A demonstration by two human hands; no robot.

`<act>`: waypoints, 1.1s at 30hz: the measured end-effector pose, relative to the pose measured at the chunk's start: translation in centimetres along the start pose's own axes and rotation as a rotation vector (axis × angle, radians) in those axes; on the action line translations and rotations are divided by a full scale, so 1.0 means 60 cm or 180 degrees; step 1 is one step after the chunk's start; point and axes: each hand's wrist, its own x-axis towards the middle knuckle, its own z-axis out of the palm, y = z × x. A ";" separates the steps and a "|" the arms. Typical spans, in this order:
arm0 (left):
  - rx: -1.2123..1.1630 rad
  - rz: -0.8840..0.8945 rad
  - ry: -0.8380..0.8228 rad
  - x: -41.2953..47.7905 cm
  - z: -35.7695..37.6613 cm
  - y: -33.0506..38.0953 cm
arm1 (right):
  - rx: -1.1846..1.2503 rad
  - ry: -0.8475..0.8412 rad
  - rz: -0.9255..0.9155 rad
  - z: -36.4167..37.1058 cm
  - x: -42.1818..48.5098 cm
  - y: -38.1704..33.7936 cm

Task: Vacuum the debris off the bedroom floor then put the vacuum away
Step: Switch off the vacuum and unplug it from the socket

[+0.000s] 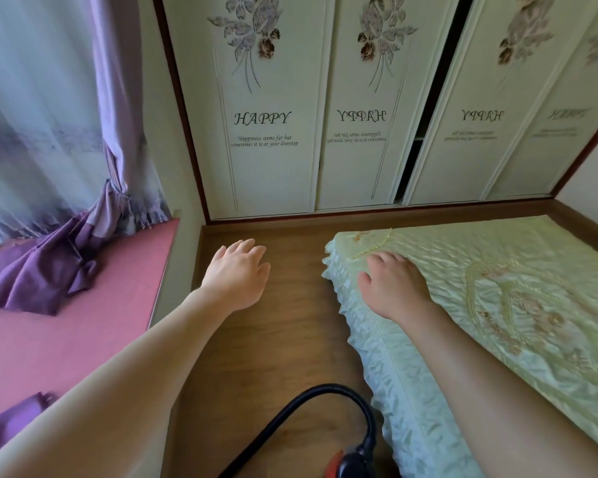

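Observation:
A black vacuum hose loops up at the bottom middle and joins a red and black vacuum body, cut off by the frame's lower edge. Both stand on the brown wooden floor, a narrow strip between the window seat and the bed. No debris shows on the visible floor. My left hand hovers over the floor, fingers apart, holding nothing. My right hand lies palm down on the bed's corner, fingers spread, holding nothing. Neither hand touches the vacuum.
A bed with a pale green ruffled cover fills the right. A pink window seat with purple curtains lies left. Cream sliding wardrobe doors close the far end, with a dark gap between two panels.

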 end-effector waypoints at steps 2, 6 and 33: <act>-0.0004 0.0134 -0.0004 0.017 -0.001 -0.008 | -0.0007 0.0004 0.0119 -0.001 0.003 -0.007; -0.0018 0.0380 -0.0037 0.047 -0.008 -0.029 | -0.0009 0.0008 0.0388 -0.007 0.005 -0.033; -0.0194 0.2227 -0.0345 0.051 0.034 0.171 | 0.0047 0.0318 0.2007 0.002 -0.230 0.038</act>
